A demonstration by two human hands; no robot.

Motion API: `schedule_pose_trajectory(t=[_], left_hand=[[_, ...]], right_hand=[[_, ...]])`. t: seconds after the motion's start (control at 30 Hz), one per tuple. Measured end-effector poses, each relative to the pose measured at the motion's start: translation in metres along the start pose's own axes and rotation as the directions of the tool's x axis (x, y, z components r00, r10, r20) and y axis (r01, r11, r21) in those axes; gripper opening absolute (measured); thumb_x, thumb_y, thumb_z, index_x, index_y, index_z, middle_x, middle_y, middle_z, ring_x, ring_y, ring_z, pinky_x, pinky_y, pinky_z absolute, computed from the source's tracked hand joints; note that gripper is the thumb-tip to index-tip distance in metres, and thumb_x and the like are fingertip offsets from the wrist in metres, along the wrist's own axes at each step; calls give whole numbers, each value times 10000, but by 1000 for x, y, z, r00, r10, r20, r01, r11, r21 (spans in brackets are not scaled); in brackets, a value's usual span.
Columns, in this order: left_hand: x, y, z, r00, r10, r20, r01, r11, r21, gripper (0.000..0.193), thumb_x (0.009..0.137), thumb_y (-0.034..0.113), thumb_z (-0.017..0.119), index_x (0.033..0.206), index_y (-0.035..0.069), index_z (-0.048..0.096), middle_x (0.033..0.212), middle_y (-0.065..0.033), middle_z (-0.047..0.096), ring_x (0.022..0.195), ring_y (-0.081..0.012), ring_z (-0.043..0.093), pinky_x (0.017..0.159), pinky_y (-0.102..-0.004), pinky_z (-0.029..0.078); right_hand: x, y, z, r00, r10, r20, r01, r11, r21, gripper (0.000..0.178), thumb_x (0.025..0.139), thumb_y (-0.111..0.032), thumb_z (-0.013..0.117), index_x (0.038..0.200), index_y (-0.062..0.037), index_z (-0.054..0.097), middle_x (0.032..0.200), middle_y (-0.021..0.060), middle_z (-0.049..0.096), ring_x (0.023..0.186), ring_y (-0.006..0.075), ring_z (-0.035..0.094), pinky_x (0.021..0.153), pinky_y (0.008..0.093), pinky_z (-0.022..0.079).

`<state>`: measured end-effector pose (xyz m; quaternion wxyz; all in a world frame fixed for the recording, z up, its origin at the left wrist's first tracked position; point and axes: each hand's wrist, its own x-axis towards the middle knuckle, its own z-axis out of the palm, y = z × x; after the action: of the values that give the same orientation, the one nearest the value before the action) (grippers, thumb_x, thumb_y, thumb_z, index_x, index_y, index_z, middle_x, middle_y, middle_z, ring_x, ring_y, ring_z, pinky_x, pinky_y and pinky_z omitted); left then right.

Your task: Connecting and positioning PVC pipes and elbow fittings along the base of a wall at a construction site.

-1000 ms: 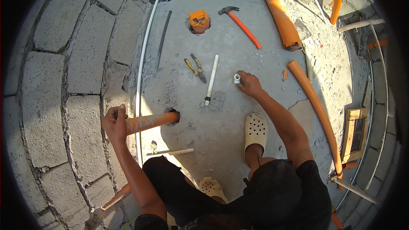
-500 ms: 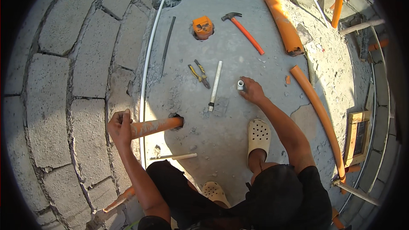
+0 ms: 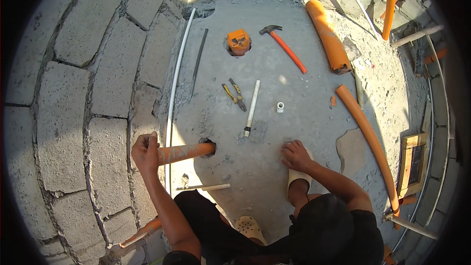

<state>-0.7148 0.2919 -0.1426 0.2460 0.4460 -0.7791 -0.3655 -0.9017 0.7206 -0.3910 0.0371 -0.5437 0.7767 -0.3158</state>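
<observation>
My left hand (image 3: 144, 152) grips the end of a short orange pipe (image 3: 184, 153) whose other end goes into a hole (image 3: 210, 147) in the concrete floor. My right hand (image 3: 296, 156) rests low on the floor just above my cream clog (image 3: 299, 176), fingers loosely spread and holding nothing. A small white pipe fitting (image 3: 279, 107) stands alone on the concrete, a hand's length beyond that hand. Left of it lie a short white pipe (image 3: 251, 108) and yellow-handled pliers (image 3: 234, 96).
An orange-handled hammer (image 3: 284, 49), an orange box (image 3: 239, 41) set in the floor and a thick orange pipe (image 3: 327, 37) lie farther off. A long orange conduit (image 3: 368, 137) curves on the right, and a thin white pipe (image 3: 174, 103) runs along the block wall (image 3: 73, 108).
My right hand has let go of the white fitting and drawn back toward my foot. My left hand keeps its hold on the orange pipe.
</observation>
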Motion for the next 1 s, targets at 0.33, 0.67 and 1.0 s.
schedule_pose_trajectory(t=[0.33, 0.67, 1.0], left_hand=[[8, -11, -5, 1000, 9, -15, -8, 999, 52, 297, 896, 266, 702, 860, -27, 662, 676, -49, 625, 611, -97, 549, 578, -270, 439], [13, -21, -8, 999, 33, 0, -33, 998, 44, 313, 894, 284, 706, 827, -16, 648, 673, -44, 625, 622, -103, 578, 592, -269, 452], [14, -15, -10, 1000, 26, -11, -25, 997, 78, 303, 895, 279, 707, 837, -14, 657, 685, -51, 631, 622, -112, 589, 592, -276, 460]], right_hand=[[1, 3, 15, 992, 91, 88, -85, 994, -70, 214, 796, -281, 677, 859, -83, 625, 889, 92, 595, 895, 283, 564, 869, 416, 395], [0, 5, 23, 992, 104, 66, -100, 993, -57, 236, 785, -303, 669, 839, -85, 597, 893, 109, 580, 913, 306, 556, 873, 436, 396], [0, 1, 17, 994, 93, 52, -91, 995, -46, 239, 778, -300, 674, 834, -83, 590, 878, 104, 578, 902, 297, 559, 870, 427, 399]])
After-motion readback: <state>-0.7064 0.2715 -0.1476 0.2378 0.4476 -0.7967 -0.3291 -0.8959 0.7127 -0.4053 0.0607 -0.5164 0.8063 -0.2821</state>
